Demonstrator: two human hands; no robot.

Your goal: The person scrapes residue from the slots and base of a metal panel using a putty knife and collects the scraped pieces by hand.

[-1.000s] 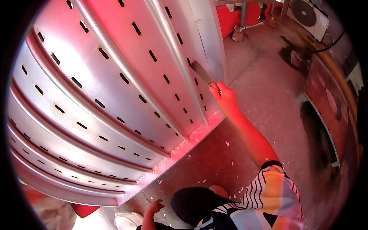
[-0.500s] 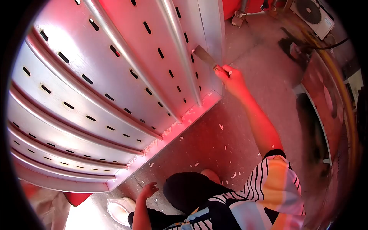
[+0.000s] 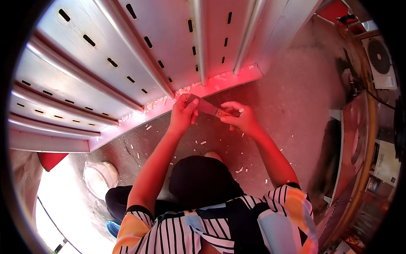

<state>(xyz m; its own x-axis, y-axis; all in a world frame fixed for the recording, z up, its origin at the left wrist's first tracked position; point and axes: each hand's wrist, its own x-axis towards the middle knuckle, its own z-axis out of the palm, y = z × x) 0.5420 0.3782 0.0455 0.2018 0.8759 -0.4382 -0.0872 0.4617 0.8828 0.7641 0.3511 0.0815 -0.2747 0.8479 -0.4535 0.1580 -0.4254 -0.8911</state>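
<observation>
A scraper [image 3: 206, 107] with a flat metal blade is held between my two hands, in front of the lower edge of a large slotted metal panel [image 3: 139, 25]. My right hand [image 3: 243, 117] is closed around the scraper's handle. With the fingers of my left hand [image 3: 183, 114] I pinch the far end of the blade, partly covering it. Raised metal tubes [image 3: 203, 46] run across the panel. Pale shavings [image 3: 155, 104] lie in a heap along the panel's bottom ledge [image 3: 111, 134], just beyond my left hand.
Pale scraps [image 3: 203, 142] are scattered on the concrete floor [image 3: 296, 110]. A whitish bucket [image 3: 100, 180] stands left of my knees. To the right are a metal-sided unit [image 3: 353, 144], a shelf with boxes [image 3: 385, 163] and a fan unit [image 3: 379, 59].
My right hand has drawn the scraper away from the panel face, down and inward. My left hand has risen from beside my knee to the blade. The view has shifted rightward.
</observation>
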